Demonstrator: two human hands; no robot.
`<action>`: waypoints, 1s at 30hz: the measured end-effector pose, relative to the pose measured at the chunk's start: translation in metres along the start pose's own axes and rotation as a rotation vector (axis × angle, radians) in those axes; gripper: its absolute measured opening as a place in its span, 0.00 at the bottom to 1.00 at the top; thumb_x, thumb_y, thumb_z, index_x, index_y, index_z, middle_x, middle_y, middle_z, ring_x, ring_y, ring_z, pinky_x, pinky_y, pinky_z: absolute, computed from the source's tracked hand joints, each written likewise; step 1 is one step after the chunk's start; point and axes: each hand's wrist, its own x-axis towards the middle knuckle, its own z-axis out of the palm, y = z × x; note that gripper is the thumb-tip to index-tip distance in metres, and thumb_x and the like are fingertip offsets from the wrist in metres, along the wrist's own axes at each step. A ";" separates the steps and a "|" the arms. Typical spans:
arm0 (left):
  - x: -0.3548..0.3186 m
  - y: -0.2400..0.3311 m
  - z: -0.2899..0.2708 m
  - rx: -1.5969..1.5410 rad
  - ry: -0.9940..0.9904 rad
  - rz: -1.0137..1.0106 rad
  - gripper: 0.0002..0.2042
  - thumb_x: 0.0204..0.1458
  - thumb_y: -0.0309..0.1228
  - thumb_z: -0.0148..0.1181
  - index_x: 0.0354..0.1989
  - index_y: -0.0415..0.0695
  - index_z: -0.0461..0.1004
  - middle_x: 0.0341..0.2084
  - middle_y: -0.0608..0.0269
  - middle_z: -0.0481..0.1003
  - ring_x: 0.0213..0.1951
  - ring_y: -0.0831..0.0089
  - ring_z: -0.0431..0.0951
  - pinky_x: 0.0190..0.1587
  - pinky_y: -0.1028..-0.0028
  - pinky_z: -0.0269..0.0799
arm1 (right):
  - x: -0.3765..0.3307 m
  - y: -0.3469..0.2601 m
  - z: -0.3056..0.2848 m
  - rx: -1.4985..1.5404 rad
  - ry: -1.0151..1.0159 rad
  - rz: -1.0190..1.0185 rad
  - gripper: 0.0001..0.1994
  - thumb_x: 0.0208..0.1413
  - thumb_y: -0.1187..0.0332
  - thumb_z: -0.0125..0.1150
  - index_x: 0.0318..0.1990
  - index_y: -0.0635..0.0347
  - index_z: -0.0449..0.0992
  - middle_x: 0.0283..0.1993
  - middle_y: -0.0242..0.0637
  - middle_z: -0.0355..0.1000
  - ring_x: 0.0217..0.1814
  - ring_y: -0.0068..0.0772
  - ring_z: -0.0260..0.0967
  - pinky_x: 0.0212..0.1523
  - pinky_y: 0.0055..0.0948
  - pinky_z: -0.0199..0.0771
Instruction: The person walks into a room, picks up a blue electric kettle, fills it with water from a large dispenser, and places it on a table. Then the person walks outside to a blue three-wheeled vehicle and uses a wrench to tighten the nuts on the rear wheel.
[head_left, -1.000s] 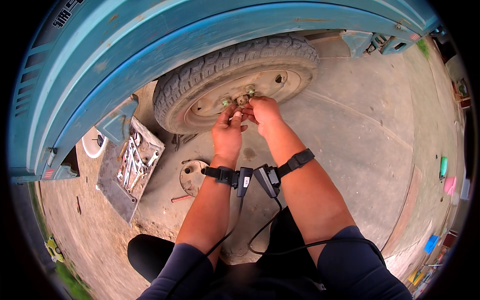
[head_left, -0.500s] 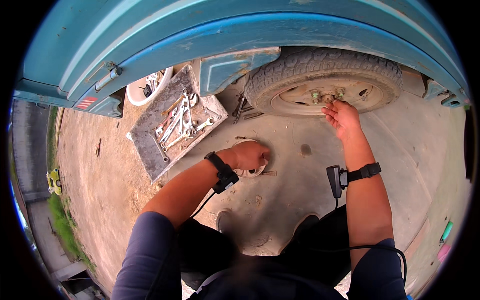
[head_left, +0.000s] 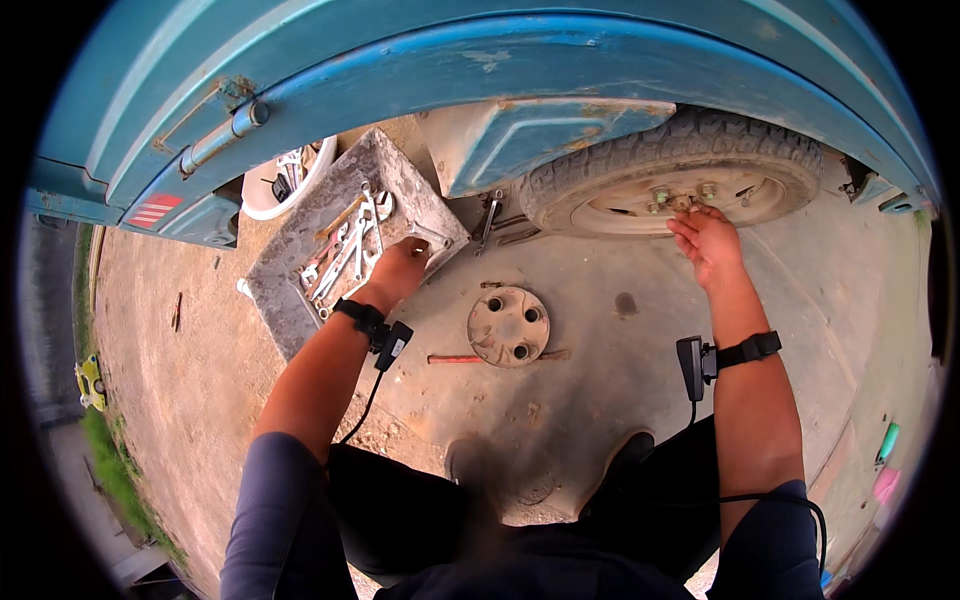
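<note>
At the tray [head_left: 262,270] on the left, my left hand [head_left: 400,268] is closed on a wrench [head_left: 419,249] near the tray's right side; its fingertips are mostly hidden. Several more wrenches [head_left: 352,250] lie in a pile beside it. My right hand [head_left: 712,245] reaches up to the wheel [head_left: 610,208] with its fingers pinched on a rusty wheel nut [head_left: 682,204] near the hub. Greenish studs or nuts stand out on either side of that nut.
A round metal cover [head_left: 508,325] with several holes lies on the ground over a red-handled bar [head_left: 455,359]. Loose tools [head_left: 490,222] rest between tray and tyre. A white bucket [head_left: 262,195] of tools stands behind the tray. The blue vehicle body [head_left: 480,60] overhangs everything.
My left hand has moved from over the round cover up and left into the tray, onto a wrench. My right hand stays at the wheel nut. The view has shifted slightly.
</note>
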 end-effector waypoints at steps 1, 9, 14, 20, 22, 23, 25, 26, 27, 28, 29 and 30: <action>0.006 -0.002 0.004 -0.011 0.000 0.011 0.18 0.59 0.37 0.50 0.53 0.42 0.75 0.41 0.43 0.80 0.44 0.49 0.80 0.48 0.61 0.74 | 0.002 0.004 0.001 -0.061 -0.007 -0.026 0.09 0.63 0.72 0.53 0.50 0.57 0.70 0.43 0.36 0.75 0.44 0.33 0.77 0.39 0.28 0.78; 0.023 -0.005 0.014 -0.049 -0.085 0.009 0.15 0.59 0.34 0.52 0.49 0.37 0.75 0.39 0.46 0.80 0.42 0.56 0.80 0.46 0.64 0.73 | -0.007 -0.001 0.007 -0.001 0.027 0.005 0.09 0.64 0.71 0.53 0.51 0.55 0.68 0.44 0.36 0.76 0.45 0.33 0.78 0.39 0.26 0.77; 0.011 0.002 0.017 0.103 0.395 0.226 0.09 0.58 0.29 0.52 0.41 0.40 0.75 0.37 0.48 0.77 0.40 0.48 0.77 0.45 0.57 0.74 | -0.009 -0.002 0.008 -0.005 0.043 0.028 0.09 0.64 0.72 0.53 0.50 0.53 0.69 0.44 0.35 0.76 0.45 0.33 0.79 0.39 0.25 0.77; -0.017 0.073 0.071 0.430 0.017 0.786 0.12 0.53 0.27 0.56 0.46 0.41 0.73 0.45 0.54 0.74 0.47 0.52 0.76 0.49 0.61 0.74 | -0.006 -0.002 0.005 -0.134 0.065 -0.009 0.08 0.64 0.72 0.53 0.49 0.54 0.69 0.43 0.35 0.76 0.45 0.34 0.79 0.38 0.24 0.77; 0.001 0.073 0.093 0.483 0.061 0.697 0.15 0.52 0.26 0.56 0.50 0.40 0.71 0.50 0.51 0.71 0.52 0.51 0.74 0.53 0.60 0.72 | -0.009 -0.003 0.006 -0.022 0.038 0.029 0.08 0.64 0.72 0.52 0.49 0.54 0.69 0.43 0.35 0.76 0.45 0.34 0.79 0.38 0.25 0.77; 0.012 0.077 0.104 0.508 0.085 0.655 0.17 0.52 0.26 0.56 0.51 0.40 0.70 0.53 0.49 0.70 0.54 0.51 0.72 0.56 0.60 0.71 | -0.011 -0.004 0.008 0.036 0.026 0.045 0.08 0.64 0.72 0.52 0.49 0.54 0.69 0.43 0.35 0.76 0.45 0.34 0.79 0.38 0.25 0.77; 0.040 0.075 0.118 0.468 0.158 0.581 0.20 0.52 0.24 0.53 0.55 0.35 0.67 0.57 0.45 0.66 0.59 0.48 0.67 0.60 0.59 0.67 | -0.013 -0.006 0.011 -0.003 0.029 0.035 0.07 0.65 0.71 0.53 0.49 0.54 0.69 0.43 0.34 0.76 0.45 0.33 0.79 0.39 0.26 0.76; 0.048 0.075 0.122 0.454 0.130 0.507 0.19 0.51 0.23 0.52 0.54 0.35 0.67 0.56 0.45 0.67 0.59 0.48 0.67 0.60 0.59 0.67 | -0.013 -0.007 0.012 -0.030 0.034 0.037 0.07 0.65 0.70 0.53 0.49 0.54 0.69 0.43 0.34 0.76 0.45 0.33 0.79 0.39 0.26 0.75; 0.056 0.077 0.126 0.439 0.101 0.433 0.19 0.51 0.22 0.51 0.54 0.34 0.67 0.56 0.45 0.67 0.59 0.47 0.67 0.61 0.59 0.66 | -0.012 -0.008 0.012 -0.059 0.039 0.039 0.07 0.65 0.70 0.53 0.49 0.54 0.69 0.43 0.34 0.76 0.45 0.33 0.79 0.40 0.26 0.75; 0.055 0.084 0.128 0.465 0.057 0.434 0.19 0.50 0.22 0.51 0.53 0.34 0.67 0.56 0.45 0.67 0.59 0.47 0.67 0.61 0.60 0.66 | -0.012 -0.007 0.010 -0.046 0.046 0.043 0.07 0.65 0.70 0.53 0.49 0.54 0.69 0.44 0.34 0.76 0.45 0.32 0.79 0.40 0.26 0.74; 0.052 0.089 0.130 0.492 0.015 0.434 0.19 0.50 0.22 0.51 0.53 0.35 0.67 0.55 0.45 0.68 0.59 0.48 0.67 0.61 0.60 0.66 | -0.013 -0.007 0.008 -0.035 0.052 0.047 0.07 0.66 0.69 0.53 0.49 0.54 0.69 0.44 0.34 0.76 0.45 0.32 0.78 0.40 0.26 0.74; 0.056 0.082 0.130 0.584 0.026 0.416 0.19 0.51 0.26 0.55 0.53 0.36 0.69 0.55 0.43 0.68 0.59 0.48 0.67 0.64 0.60 0.62 | -0.015 -0.008 0.012 -0.018 0.041 0.050 0.07 0.66 0.69 0.53 0.49 0.54 0.69 0.45 0.34 0.75 0.45 0.31 0.78 0.40 0.26 0.73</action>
